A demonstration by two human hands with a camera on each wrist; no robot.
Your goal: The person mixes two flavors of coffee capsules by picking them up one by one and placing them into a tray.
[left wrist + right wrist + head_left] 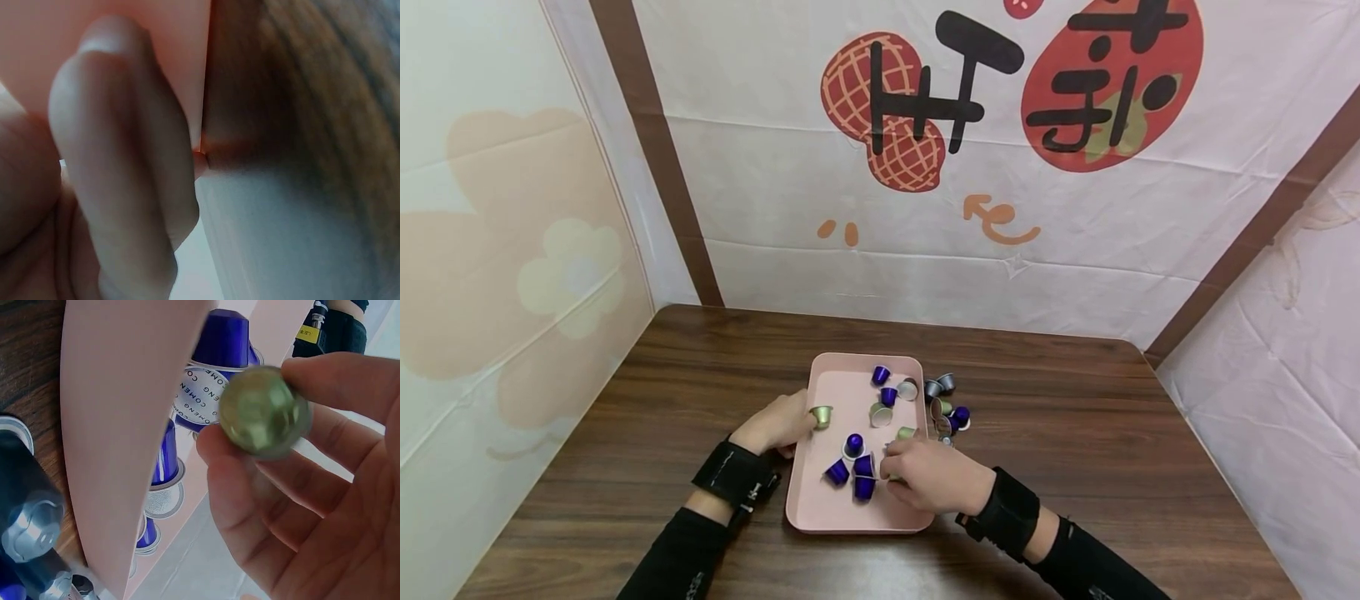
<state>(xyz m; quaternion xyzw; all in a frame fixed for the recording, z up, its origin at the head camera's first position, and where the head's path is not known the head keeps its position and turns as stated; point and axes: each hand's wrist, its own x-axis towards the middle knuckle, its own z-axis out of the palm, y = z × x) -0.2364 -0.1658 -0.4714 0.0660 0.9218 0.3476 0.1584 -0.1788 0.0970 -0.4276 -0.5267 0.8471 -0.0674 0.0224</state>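
Observation:
My left hand (pixel 784 422) holds the left rim of a pink tray (pixel 857 523); its bent fingers (pixel 119 156) stand against the tray wall in the left wrist view. A green coffee capsule (pixel 822 417) lies just inside that rim, beside the hand. Over the tray's lower right part, my right hand (pixel 934 475) pinches another green coffee capsule (pixel 262 412) between thumb and fingertips, its domed end toward the right wrist camera. Blue capsules (pixel 863 487) lie just left of this hand, some standing, some on their sides.
Farther back in the tray lie more blue capsules (pixel 881 376) and pale-lidded ones (pixel 881 414). Outside its right rim, a loose group of grey-blue capsules (pixel 947 382), green ones and dark blue ones (pixel 960 416) rests on the wooden table (pixel 1075 433). A printed cloth (pixel 760 167) hangs behind.

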